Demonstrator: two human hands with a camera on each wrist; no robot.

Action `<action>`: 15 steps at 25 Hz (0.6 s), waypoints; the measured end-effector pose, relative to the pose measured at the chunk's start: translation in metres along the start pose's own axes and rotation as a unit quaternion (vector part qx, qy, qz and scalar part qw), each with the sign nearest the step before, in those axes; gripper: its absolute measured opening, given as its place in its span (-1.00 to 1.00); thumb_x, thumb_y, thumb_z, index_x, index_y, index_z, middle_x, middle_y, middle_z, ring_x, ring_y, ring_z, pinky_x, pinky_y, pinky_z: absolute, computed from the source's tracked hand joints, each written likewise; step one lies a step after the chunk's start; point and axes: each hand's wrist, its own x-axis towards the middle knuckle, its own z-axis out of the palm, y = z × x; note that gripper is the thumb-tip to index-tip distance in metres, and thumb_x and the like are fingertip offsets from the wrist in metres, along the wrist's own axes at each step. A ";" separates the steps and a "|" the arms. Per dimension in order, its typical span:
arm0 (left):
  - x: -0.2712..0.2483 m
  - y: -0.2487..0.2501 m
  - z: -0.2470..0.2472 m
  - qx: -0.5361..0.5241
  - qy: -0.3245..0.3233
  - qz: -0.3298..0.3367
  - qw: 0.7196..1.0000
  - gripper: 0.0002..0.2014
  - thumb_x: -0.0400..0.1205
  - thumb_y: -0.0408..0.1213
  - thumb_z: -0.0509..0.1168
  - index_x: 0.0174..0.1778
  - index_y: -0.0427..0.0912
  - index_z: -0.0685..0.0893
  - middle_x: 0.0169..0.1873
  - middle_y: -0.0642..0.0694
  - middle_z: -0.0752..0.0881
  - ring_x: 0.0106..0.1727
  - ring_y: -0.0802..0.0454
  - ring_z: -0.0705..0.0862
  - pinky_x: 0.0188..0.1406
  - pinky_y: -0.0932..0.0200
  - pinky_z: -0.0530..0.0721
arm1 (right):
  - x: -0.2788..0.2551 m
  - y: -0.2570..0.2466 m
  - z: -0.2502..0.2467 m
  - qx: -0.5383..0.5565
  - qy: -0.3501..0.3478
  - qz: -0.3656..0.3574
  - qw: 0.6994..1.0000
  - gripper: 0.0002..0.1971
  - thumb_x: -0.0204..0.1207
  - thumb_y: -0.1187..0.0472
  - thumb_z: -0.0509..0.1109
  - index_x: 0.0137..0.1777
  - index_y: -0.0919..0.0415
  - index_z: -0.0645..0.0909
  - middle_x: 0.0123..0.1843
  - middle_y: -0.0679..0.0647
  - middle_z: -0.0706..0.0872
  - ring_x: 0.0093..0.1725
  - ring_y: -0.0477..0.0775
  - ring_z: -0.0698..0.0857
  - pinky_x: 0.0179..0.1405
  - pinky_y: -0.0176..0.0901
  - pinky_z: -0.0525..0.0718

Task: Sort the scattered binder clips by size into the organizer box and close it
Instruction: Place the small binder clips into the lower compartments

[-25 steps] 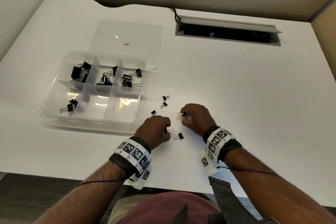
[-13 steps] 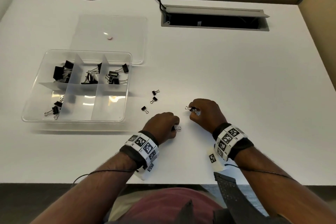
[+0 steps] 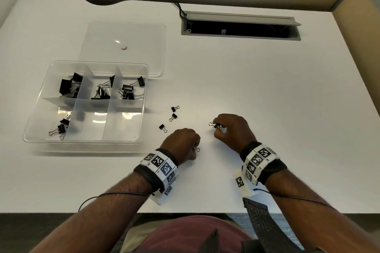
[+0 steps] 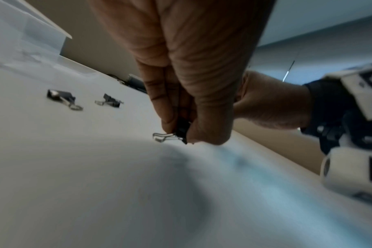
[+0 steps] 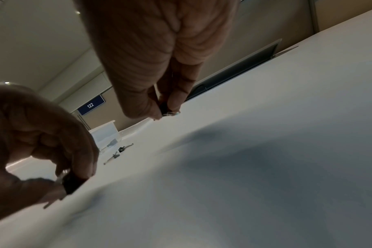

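A clear organizer box (image 3: 144, 96) with six compartments sits at the left of the white desk; black binder clips lie in its three far cells and its near-left cell. Its clear lid (image 3: 127, 33) lies flat behind it. Three small black clips (image 3: 175, 108) (image 3: 173, 117) (image 3: 162, 127) lie loose to the right of the box. My left hand (image 3: 183, 142) pinches a small black clip (image 4: 176, 134) just above the desk. My right hand (image 3: 232, 127) pinches another small clip (image 3: 214, 125), its wire handles pointing left.
An open grey cable hatch (image 3: 240, 26) is set into the desk at the back. A beige partition runs along the far and right sides. The desk's front edge lies just beneath my wrists.
My left hand picked up the small clip that lay on the desk between my hands. Both hands have lifted a little while the head view shifted.
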 end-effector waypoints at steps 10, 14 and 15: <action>-0.062 -0.062 -0.072 -0.049 0.169 -0.075 0.982 -0.79 0.36 -0.37 0.40 -0.09 -0.17 0.76 -0.17 -0.10 0.78 -0.12 -0.06 0.71 -0.13 0.17 0.63 | 0.048 -0.076 0.004 0.025 0.034 -0.102 0.994 -0.86 0.27 0.33 0.41 -0.17 0.16 0.68 -0.33 0.03 0.71 -0.29 0.12 0.65 -0.23 -0.14 0.60; -0.100 -0.112 -0.095 -0.058 0.223 -0.139 0.963 -0.81 0.33 -0.36 0.47 -0.15 -0.16 0.77 -0.25 -0.09 0.80 -0.22 -0.01 0.74 -0.12 0.06 0.74 | 0.068 -0.124 0.018 0.030 0.023 -0.157 0.987 -0.84 0.25 0.36 0.42 -0.17 0.17 0.69 -0.31 0.03 0.73 -0.27 0.15 0.66 -0.21 -0.24 0.48; -0.108 -0.122 -0.098 -0.061 0.228 -0.154 0.959 -0.81 0.32 -0.36 0.49 -0.16 -0.17 0.78 -0.25 -0.09 0.81 -0.23 0.00 0.74 -0.13 0.07 0.74 | 0.071 -0.136 0.022 0.030 0.022 -0.168 0.985 -0.83 0.24 0.37 0.43 -0.16 0.17 0.69 -0.30 0.04 0.73 -0.27 0.15 0.66 -0.20 -0.25 0.44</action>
